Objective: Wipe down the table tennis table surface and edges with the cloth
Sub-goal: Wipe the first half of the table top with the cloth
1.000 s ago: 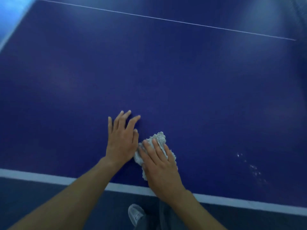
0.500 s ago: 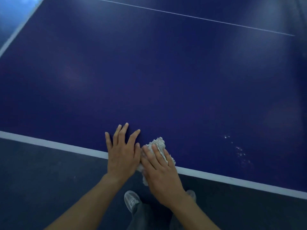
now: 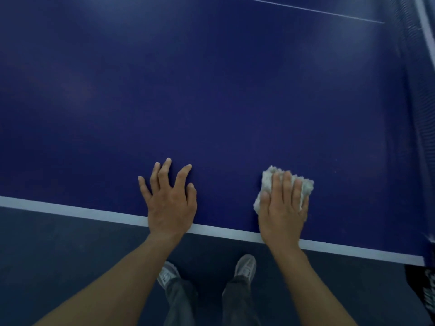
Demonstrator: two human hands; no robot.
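The dark blue table tennis table (image 3: 211, 90) fills most of the view, with a white line along its near edge (image 3: 94, 214). My right hand (image 3: 282, 208) presses a crumpled white cloth (image 3: 268, 182) flat on the table just inside that edge, fingers straight over it. My left hand (image 3: 169, 198) rests on the table with fingers spread, about a hand's width left of the cloth, touching nothing else.
The net (image 3: 421, 90) runs along the right side of the table. A thin white centre line (image 3: 306, 9) crosses the far part. Below the near edge are the dark floor (image 3: 58, 255) and my two grey shoes (image 3: 244, 267).
My right hand has slid the cloth to the right, away from my left hand, which it was touching before. The view has shifted right, and the net has come into sight.
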